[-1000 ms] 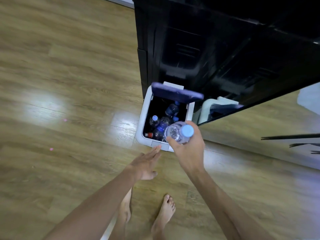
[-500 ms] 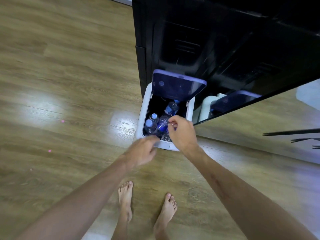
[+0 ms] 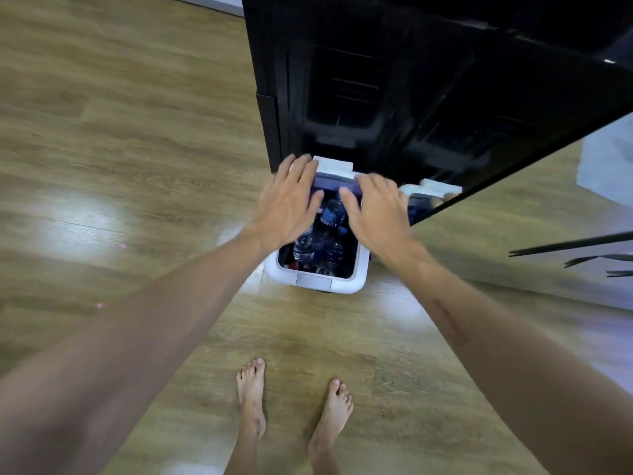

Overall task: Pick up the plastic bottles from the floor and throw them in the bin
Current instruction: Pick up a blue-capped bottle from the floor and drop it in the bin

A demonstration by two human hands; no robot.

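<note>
Bottles (image 3: 322,241) heaped inside bin (image 3: 317,281), frame centre | left hand (image 3: 287,204), right hand (image 3: 375,212): fingers straight, spread, holding nothing | I see no bottle on visible floor (image 3: 137,132); task looks near finished

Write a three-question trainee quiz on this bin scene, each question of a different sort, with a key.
1. True or false: the left hand holds a bottle.
2. Multiple choice: the plastic bottles lie (A) on the wooden floor, (B) inside the white bin, (C) on top of the black cabinet.
3. Fill in: both hands, the right hand included, reach with spread fingers over the bin's ____ lid.

Key: 1 false; 2 B; 3 purple.
</note>
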